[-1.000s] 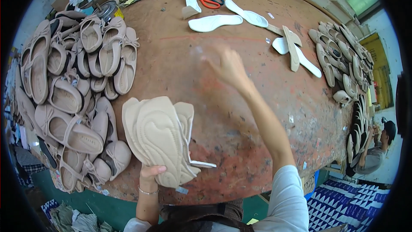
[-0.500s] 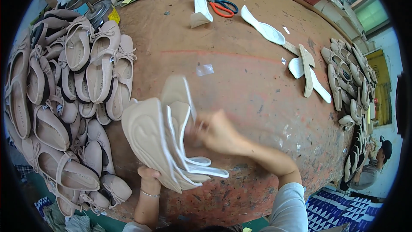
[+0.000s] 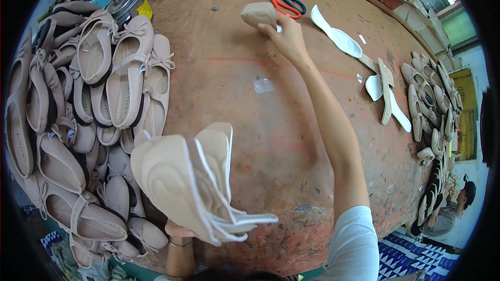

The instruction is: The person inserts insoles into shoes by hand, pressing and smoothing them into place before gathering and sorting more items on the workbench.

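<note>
My left hand [image 3: 179,230], low in the view with a bracelet at its wrist, grips a fanned bundle of beige insoles [image 3: 166,179] from beneath. White edges show along them, and most of that hand's fingers are hidden behind the bundle. My right hand [image 3: 289,35] is stretched out to the far part of the table. Its thumb and fingers are closed on the edge of a single beige insole [image 3: 259,14], padded side up. Just beyond it lie scissors [image 3: 284,6] with orange and dark blue handles.
Beige bow-trimmed shoes [image 3: 127,83] are heaped along the left side. White and beige insoles [image 3: 344,41] lie scattered at the right. More shoes [image 3: 429,93] stand at the far right edge, near another person [image 3: 453,208]. A clear plastic piece [image 3: 264,86] lies mid-table.
My right hand has moved from beside the bundle to the far part of the table with an insole. The bundle in my left hand has shifted slightly left and spread. The view has shifted a little.
</note>
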A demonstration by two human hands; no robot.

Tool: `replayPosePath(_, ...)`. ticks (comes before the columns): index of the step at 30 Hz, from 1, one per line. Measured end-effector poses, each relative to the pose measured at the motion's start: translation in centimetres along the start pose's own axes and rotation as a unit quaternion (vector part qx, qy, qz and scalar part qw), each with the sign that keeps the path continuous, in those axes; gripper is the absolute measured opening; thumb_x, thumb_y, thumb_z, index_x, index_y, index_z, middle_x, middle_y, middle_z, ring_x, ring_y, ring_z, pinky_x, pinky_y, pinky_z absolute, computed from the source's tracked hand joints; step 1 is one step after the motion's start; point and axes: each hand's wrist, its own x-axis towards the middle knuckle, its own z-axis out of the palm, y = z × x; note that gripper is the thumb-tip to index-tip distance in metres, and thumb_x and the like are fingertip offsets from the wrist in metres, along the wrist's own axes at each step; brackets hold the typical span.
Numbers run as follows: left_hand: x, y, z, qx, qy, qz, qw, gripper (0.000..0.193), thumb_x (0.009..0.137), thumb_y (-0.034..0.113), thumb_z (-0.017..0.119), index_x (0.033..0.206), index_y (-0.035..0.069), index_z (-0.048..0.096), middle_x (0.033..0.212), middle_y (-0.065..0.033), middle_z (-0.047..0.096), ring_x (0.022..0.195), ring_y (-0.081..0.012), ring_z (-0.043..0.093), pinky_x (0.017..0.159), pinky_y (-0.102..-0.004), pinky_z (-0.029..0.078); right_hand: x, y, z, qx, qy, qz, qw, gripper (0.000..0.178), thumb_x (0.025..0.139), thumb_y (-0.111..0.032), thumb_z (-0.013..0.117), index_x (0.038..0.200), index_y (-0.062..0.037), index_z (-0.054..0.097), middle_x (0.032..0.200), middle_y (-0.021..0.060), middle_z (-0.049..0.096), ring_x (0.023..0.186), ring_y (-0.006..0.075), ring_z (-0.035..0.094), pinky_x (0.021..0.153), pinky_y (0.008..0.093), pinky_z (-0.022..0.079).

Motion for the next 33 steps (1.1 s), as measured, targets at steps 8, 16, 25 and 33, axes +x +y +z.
replayPosePath(8, 1.5, -0.6, 4.4, 0.256, 0.157, -0.090, 0.950, 0.084, 0.071, 0.009, 0.080, 0.142, -0.006, 0.039, 0.133, -0.0158, 0.056, 0.125, -0.0266, 0.054, 0.107, -0.0382, 0.041, -19.7, -21.3, -14.4, 0.543, -0.181, 0.171, 0.802, 0.049, 0.087, -0.011, 0.072, 0.131, 0.0030, 0.056, 0.119, 0.0110, 0.068, 0.110, 0.0186, 0.064, 0.096, 0.0341, 0.050)
replayPosePath(16, 1.6, -4.7, 8.3, 0.241, 0.060, -0.014, 0.969, 0.084, 0.078, 0.015, 0.078, 0.147, -0.001, 0.032, 0.142, -0.0136, 0.046, 0.131, -0.0262, 0.047, 0.112, -0.0402, 0.038, -25.4, -21.6, -6.6, 0.178, -0.073, -0.033, 0.981, 0.054, 0.091, -0.016, 0.065, 0.139, 0.0042, 0.050, 0.127, 0.0195, 0.050, 0.109, 0.0332, 0.049, 0.097, 0.0390, 0.039)
replayPosePath(25, 2.5, -2.2, 4.3, 0.134, 0.170, -0.083, 0.973, 0.095, 0.061, 0.025, 0.064, 0.147, -0.001, 0.032, 0.136, -0.0213, 0.052, 0.122, -0.0377, 0.055, 0.108, -0.0471, 0.045, -5.7, 10.4, -10.2, -0.458, 0.073, 0.077, 0.883, 0.070, 0.081, -0.027, 0.064, 0.143, -0.0031, 0.042, 0.147, 0.0262, 0.041, 0.141, 0.0409, 0.032, 0.114, 0.0627, 0.022)
replayPosePath(33, 2.8, -1.0, 0.4, 0.064, 0.080, -0.019, 0.995, 0.092, 0.066, 0.024, 0.072, 0.147, 0.000, 0.034, 0.134, -0.0218, 0.054, 0.117, -0.0404, 0.058, 0.101, -0.0575, 0.049, -10.4, 8.2, -13.3, -0.386, 0.000, -0.017, 0.922, 0.017, 0.077, -0.013, 0.062, 0.091, -0.0035, 0.065, 0.090, 0.0173, 0.066, 0.093, 0.0342, 0.064, 0.082, 0.0480, 0.049)
